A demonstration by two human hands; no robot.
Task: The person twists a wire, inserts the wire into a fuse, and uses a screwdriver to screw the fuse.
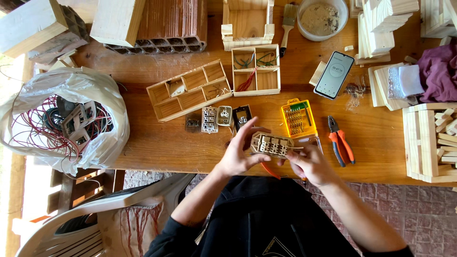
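**Both hands on a beige switch frame at the near edge of a crowded workbench**

Head view: A wooden workbench fills the upper part of the picture; below its near edge lie reddish paving bricks and a white plastic chair at the lower left. The left hand and the right hand hold a beige plastic switch frame with square openings between them, just above the bench's near edge, about midway along it. The left fingers curl closed on the frame's left end; the right hand clamps its right end and underside. An orange handle shows beneath the frame, but which hand holds it cannot be told.

Just beyond the hands lies a row of small switch modules, with a yellow plastic case of screwdriver bits and orange-handled pliers to the right. Further back stand two divided wooden trays, a black smartphone, a paintbrush and a white tub. A clear plastic bag of red wires and fittings crowds the left edge; stacked wooden pieces crowd the right edge. The only bare stretch is the near strip left of the hands.
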